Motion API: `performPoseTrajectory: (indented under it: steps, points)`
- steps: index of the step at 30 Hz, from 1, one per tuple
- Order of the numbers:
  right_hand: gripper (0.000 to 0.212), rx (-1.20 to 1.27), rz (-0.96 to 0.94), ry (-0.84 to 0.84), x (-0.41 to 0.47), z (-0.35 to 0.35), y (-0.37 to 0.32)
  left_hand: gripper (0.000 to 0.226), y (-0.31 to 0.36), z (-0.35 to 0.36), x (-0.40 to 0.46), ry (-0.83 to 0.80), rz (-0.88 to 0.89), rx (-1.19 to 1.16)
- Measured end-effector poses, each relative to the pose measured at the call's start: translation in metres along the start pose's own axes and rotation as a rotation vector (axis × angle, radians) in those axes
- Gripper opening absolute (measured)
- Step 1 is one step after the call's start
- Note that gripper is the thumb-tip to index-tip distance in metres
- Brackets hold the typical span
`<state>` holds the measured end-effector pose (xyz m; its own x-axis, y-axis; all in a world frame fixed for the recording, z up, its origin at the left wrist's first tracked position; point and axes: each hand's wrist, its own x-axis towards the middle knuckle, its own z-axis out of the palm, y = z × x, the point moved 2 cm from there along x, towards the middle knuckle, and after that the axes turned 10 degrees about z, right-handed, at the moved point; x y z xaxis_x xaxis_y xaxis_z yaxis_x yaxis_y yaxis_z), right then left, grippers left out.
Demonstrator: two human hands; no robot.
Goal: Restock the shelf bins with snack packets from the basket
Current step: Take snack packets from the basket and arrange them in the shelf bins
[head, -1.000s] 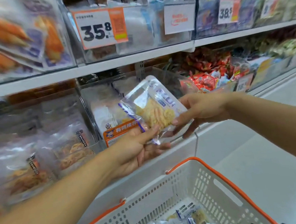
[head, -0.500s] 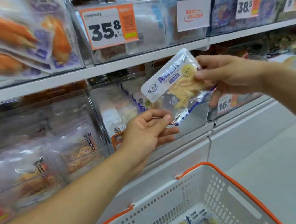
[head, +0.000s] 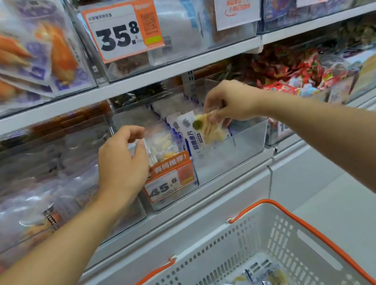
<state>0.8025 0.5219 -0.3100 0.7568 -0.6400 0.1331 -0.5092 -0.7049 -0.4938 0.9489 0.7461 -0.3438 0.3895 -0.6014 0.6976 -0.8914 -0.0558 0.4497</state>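
Packet [head: 206,129] now down inside bin [head: 231,151]; right hand [head: 232,105] pinches its top edge, left hand [head: 122,160] curled, steadying standing packets [head: 161,146]. Light, crinkly, probably slippery; grip edges.

Snack packet [head: 206,128] now inside bin [head: 231,151]

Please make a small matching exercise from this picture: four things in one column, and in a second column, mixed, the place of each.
Things
1. right hand
2. left hand
3. basket
4. 35.8 price tag

Places
A. on the front of an upper shelf bin
B. on the packets at the bin's left
C. below the shelves, holding packets
D. pinching a snack packet over the clear bin

Pairs: 1-D, 2-B, 3-C, 4-A
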Motion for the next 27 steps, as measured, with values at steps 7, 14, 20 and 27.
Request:
performPoseTrajectory:
  steps: [7,14,20,27]
  points:
    - [0.024,-0.149,0.004,0.157,0.018,0.03,0.008,0.024,-0.004,0.008,-0.004,-0.036,-0.015,-0.008]
    - [0.022,-0.049,0.06,0.203,0.019,0.036,0.02,0.025,-0.008,0.011,-0.005,-0.044,-0.033,-0.039]
    - [0.019,-0.043,0.108,0.298,0.022,0.041,0.019,0.025,-0.009,0.011,-0.005,-0.042,-0.043,-0.042]
    - [0.018,0.176,0.243,0.377,0.027,0.044,0.025,0.024,-0.007,0.01,-0.005,-0.035,-0.031,-0.049]
